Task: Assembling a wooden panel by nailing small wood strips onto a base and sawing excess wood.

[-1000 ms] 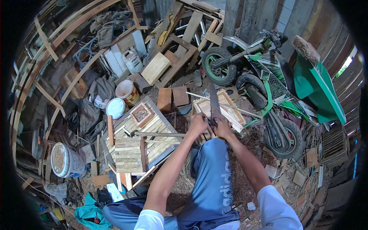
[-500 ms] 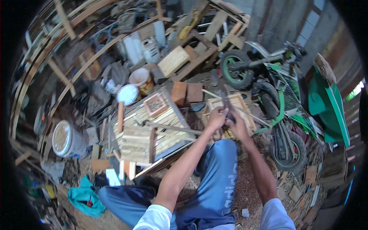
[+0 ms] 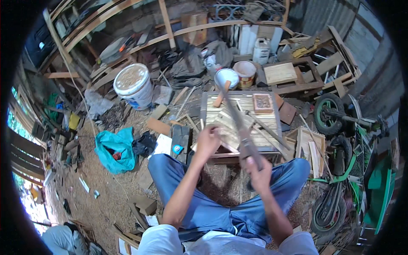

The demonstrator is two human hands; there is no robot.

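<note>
We're gripping a small woven bamboo piece (image 3: 227,127) with our left hand (image 3: 208,142) at about 11 o'clock from our lap, while our right hand (image 3: 258,172) is closing round the handle of a long blade (image 3: 240,127) that's pointing toward 11 o'clock over the slatted wooden table (image 3: 267,131).

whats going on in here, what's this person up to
A person sits on the ground of a cluttered wood workshop. The right hand grips a long blade, raised over a slatted wooden board. The left hand steadies a small piece of wood on it. Buckets, planks and a green bike stand around.
</note>
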